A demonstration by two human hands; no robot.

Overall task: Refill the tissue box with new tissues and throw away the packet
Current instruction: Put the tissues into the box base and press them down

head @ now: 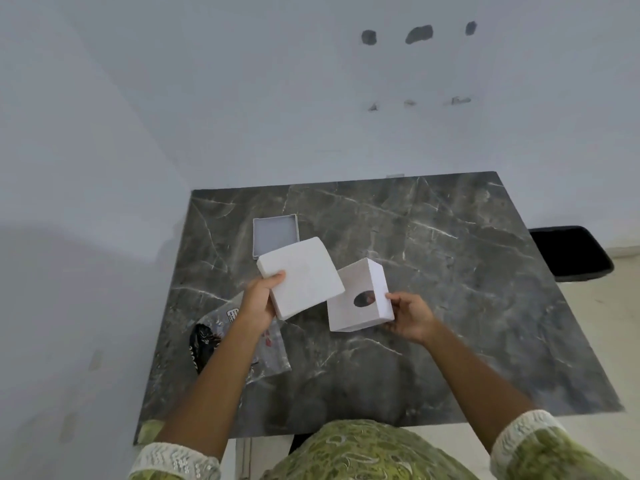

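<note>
Farthest left on my view, the emptied packet lies crumpled on the dark marble table, clear plastic with a black printed patch, partly hidden under the left forearm. Above it my left hand is closed around the near corner of the stack of tissues, thumb on top and fingers underneath; the white stack is lifted clear of the table and tilted. Just behind the stack, flat on the marble, sits a shallow grey square lid, open side up; the stack overlaps its near edge from where I look.

Right of the stack, and almost touching it, is the tissue box, a white cube held off the table and tipped so the face with the oval opening points toward me. My right hand grips its right side, thumb on the near face, fingers wrapped behind.

Beyond the table's right edge, a black bin stands on the pale floor, well apart from both hands.
</note>
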